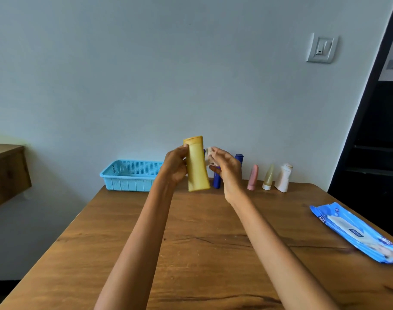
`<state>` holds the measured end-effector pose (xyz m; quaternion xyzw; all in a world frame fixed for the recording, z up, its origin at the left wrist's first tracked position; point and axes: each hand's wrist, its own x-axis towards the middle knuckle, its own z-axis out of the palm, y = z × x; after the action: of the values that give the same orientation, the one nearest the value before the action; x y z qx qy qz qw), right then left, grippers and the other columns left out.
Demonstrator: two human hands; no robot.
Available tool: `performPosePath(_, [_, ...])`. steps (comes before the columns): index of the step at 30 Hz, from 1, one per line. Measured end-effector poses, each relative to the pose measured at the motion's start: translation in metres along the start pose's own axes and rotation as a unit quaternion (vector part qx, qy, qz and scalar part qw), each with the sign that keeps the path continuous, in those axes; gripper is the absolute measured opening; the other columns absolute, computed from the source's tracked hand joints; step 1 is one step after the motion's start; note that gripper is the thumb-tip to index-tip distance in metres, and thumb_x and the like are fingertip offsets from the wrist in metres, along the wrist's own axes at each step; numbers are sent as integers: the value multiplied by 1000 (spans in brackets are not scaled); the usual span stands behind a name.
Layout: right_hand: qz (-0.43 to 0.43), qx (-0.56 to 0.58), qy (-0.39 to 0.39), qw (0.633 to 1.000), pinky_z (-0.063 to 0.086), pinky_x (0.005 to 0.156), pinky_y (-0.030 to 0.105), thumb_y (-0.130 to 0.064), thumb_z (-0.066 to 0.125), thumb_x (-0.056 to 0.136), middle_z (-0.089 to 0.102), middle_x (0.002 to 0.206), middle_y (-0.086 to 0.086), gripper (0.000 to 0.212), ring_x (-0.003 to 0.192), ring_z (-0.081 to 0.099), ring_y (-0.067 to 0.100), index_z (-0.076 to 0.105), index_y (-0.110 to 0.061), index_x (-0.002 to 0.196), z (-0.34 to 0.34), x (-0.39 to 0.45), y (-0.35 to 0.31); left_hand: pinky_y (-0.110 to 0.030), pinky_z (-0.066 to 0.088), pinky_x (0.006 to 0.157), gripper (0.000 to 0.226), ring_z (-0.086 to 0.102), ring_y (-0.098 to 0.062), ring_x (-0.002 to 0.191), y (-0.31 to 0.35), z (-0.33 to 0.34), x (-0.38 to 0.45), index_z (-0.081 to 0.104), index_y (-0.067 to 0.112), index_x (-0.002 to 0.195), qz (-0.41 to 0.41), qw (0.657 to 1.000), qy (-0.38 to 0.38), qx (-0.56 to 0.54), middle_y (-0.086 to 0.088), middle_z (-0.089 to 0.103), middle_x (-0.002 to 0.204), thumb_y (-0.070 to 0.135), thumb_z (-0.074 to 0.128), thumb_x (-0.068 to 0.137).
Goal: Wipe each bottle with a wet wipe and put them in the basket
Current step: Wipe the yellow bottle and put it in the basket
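Bottle (197, 164), yellow and smooth-sided, was held almost upright between the hands above the desk (191, 242), cap end up. It was clasped by the left hand (176, 167); a crumpled wipe (210, 156) was pinched in the right hand (228, 170), just beside its right face. The basket (128, 175) lay left, beyond the left hand.

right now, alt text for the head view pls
A person's left hand holds a yellow bottle upright above a wooden table while the right hand brings a crumpled wipe beside it; a blue basket sits behind.
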<state>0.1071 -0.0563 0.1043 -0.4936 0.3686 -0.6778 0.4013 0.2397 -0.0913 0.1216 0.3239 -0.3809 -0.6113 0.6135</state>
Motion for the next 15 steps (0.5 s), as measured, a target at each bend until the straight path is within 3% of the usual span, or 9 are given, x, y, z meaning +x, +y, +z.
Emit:
performPosePath(2, [21, 25, -12, 999, 54, 76, 22, -21, 63, 89, 68, 102, 1, 31, 93, 65, 11, 62, -8, 116, 3, 7, -3, -50, 47, 89, 22, 56, -30, 93, -5, 6, -1, 57, 1, 105, 2, 999, -40, 21, -16, 58, 99, 16, 41, 99])
performPosePath(6, [4, -4, 8, 1000, 52, 73, 18, -14, 63, 88, 66, 105, -1, 34, 92, 63, 9, 59, -8, 122, 0, 11, 1, -38, 47, 80, 20, 58, -20, 87, -11, 8, -2, 61, 10, 104, 34, 993, -69, 91, -7, 62, 92, 20, 44, 100])
performPosePath(10, [-7, 1, 62, 998, 52, 73, 16, -10, 63, 88, 66, 113, 6, 35, 100, 62, 15, 60, -8, 122, -3, 11, 13, -28, 52, 74, 26, 61, -20, 92, -20, 13, 1, 62, 7, 117, 108, 974, 17, 199, -6, 66, 97, 18, 57, 94])
performPosePath(12, [-19, -16, 85, 996, 52, 79, 22, -13, 64, 87, 65, 116, 6, 36, 105, 60, 18, 60, -10, 123, -2, 11, 21, -35, 56, 80, 30, 64, -22, 96, -26, 17, 4, 61, 9, 121, 138, 962, 58, 227, -10, 67, 104, 18, 61, 92])
performPosePath(15, [-83, -79, 94, 989, 50, 84, 21, -16, 67, 86, 65, 115, 5, 35, 100, 61, 12, 61, -12, 121, -1, 15, 24, -40, 55, 88, 37, 65, -24, 101, -30, 20, 6, 58, 12, 125, 133, 964, 42, 225, -13, 67, 111, 23, 63, 90])
